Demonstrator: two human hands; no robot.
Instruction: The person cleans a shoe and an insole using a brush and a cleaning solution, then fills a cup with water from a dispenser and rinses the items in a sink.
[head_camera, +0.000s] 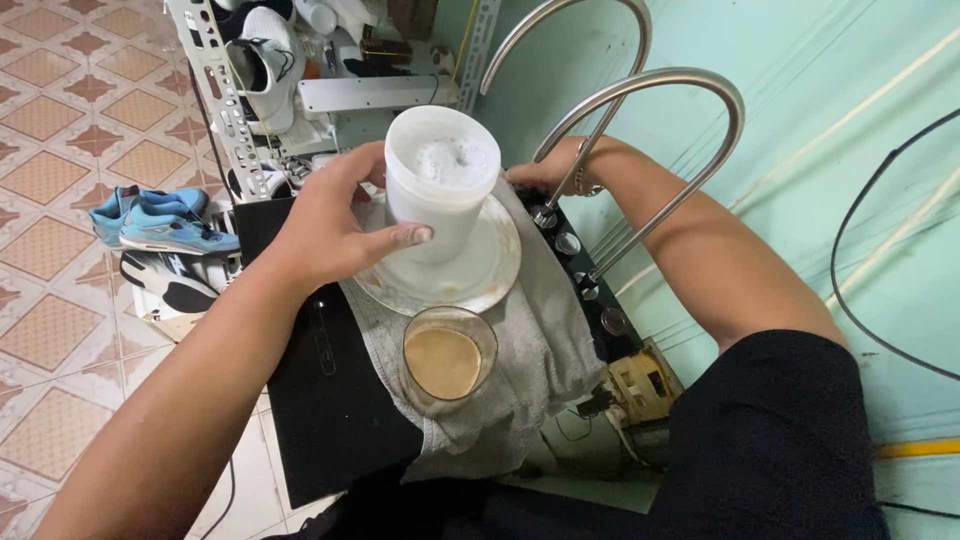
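Note:
My left hand (325, 222) grips a white plastic cup (440, 175) with frothy white liquid inside, held over a cream plate (487, 275). The plate rests on a grey cloth (545, 340) spread over a black appliance (320, 400). In front of the plate, on the cloth, stands a glass (449, 357) of light brown drink. My right hand (545, 175) reaches behind the cup and is mostly hidden by it; its fingers lie near a knob at the base of a curved metal spout (690, 80).
Two curved metal spouts rise at the right, with round knobs (568, 243) along the appliance's edge. A metal rack (225, 90) with shoes stands at the back. Blue sneakers (165, 222) lie on the tiled floor at left. A green wall with cables is at right.

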